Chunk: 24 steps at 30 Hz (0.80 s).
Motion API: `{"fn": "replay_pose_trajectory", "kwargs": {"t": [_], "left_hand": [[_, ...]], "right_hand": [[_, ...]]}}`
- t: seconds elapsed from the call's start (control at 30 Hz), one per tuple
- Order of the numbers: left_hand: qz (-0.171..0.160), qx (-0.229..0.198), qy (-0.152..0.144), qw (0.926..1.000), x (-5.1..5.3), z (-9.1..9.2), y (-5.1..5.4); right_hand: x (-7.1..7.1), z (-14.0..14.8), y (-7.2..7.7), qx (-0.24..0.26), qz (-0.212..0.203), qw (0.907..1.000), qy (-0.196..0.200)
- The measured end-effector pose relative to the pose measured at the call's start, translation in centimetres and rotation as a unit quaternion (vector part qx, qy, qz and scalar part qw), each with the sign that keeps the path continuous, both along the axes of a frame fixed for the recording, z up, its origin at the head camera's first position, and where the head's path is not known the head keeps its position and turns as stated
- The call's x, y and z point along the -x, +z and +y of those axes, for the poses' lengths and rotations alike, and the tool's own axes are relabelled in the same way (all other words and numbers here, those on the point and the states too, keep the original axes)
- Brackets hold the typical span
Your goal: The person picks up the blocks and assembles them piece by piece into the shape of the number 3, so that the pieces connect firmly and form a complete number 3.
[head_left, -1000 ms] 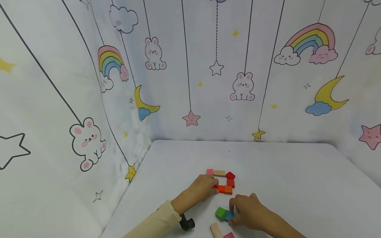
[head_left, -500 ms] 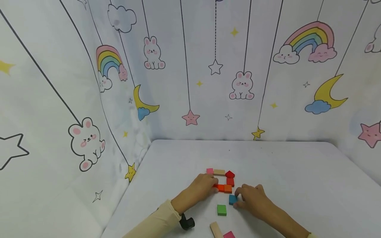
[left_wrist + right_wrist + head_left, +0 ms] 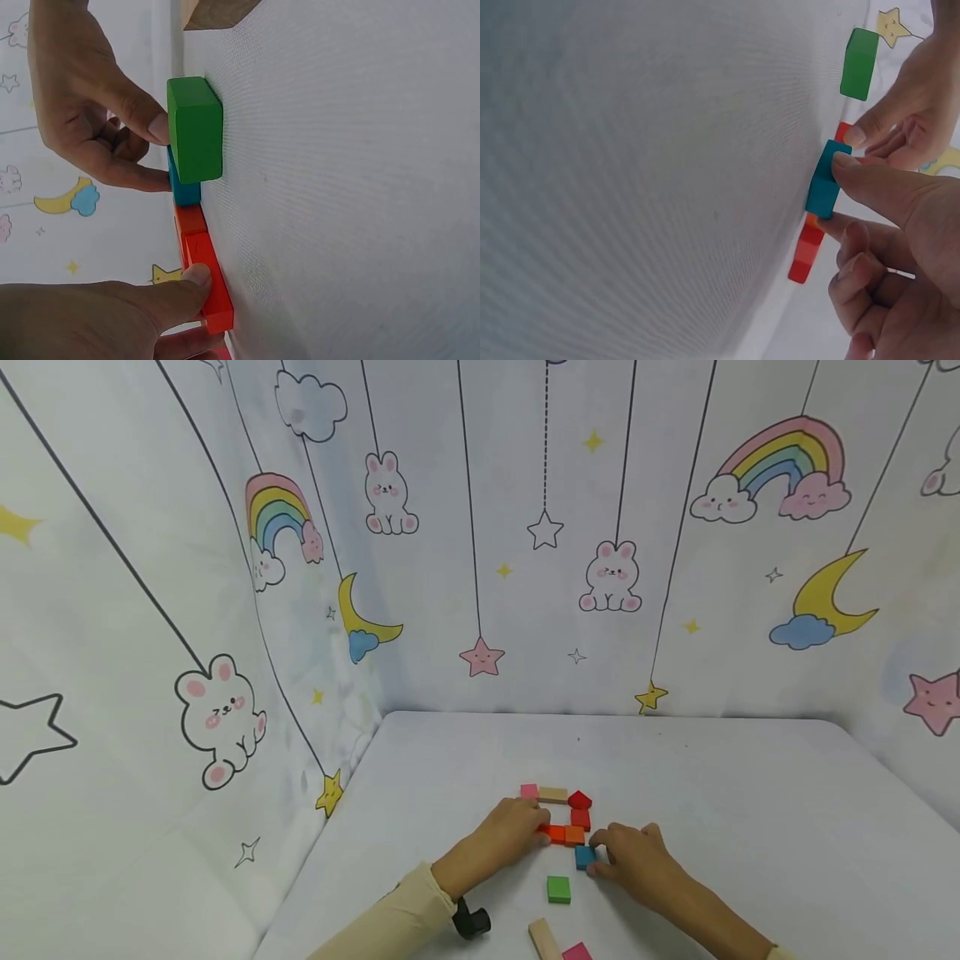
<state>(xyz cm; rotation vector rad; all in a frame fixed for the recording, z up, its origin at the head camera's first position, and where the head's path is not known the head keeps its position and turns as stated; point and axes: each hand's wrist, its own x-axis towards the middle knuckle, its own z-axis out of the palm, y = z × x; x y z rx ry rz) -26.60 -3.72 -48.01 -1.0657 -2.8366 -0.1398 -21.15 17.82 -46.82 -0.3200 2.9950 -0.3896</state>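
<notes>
On the white table, my left hand [image 3: 510,833] pinches a red-orange block [image 3: 213,289], thumb on its near side. An orange block [image 3: 574,835] sits against that block's right end. My right hand [image 3: 637,860] pinches a blue block [image 3: 827,180] between thumb and index finger, just below the orange block. Whether blue and orange touch, I cannot tell. Farther back lie a pink block [image 3: 529,791], a natural wood block [image 3: 553,795], a dark red angular block [image 3: 580,799] and a red block [image 3: 581,819], forming part of an outline with the orange ones.
A green block [image 3: 558,889] lies nearer me, below the blue one. A longer wood block [image 3: 544,939] and a deep pink block [image 3: 577,952] are at the bottom edge. A black wrist camera [image 3: 471,922] sits under my left sleeve [image 3: 408,910]. A patterned curtain [image 3: 525,593] hangs behind.
My right hand has carried the blue block from beside the green block up and away, to just below the orange block. The green block has turned slightly and lies alone. The left hand stays put.
</notes>
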Motion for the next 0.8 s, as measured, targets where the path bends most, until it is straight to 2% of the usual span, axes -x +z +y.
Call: {"fn": "replay_pose_trajectory", "kwargs": {"t": [0.57, 0.8], "left_hand": [[-0.001, -0.005, 0.0, 1.0, 0.08, 0.06, -0.1], [-0.003, -0.008, 0.0, 1.0, 0.08, 0.03, -0.08]], "right_hand": [[-0.03, -0.24, 0.09, 0.017, 0.009, 0.9998, -0.008], [-0.06, -0.46, 0.21, 0.005, 0.004, 0.9999, -0.009]]}}
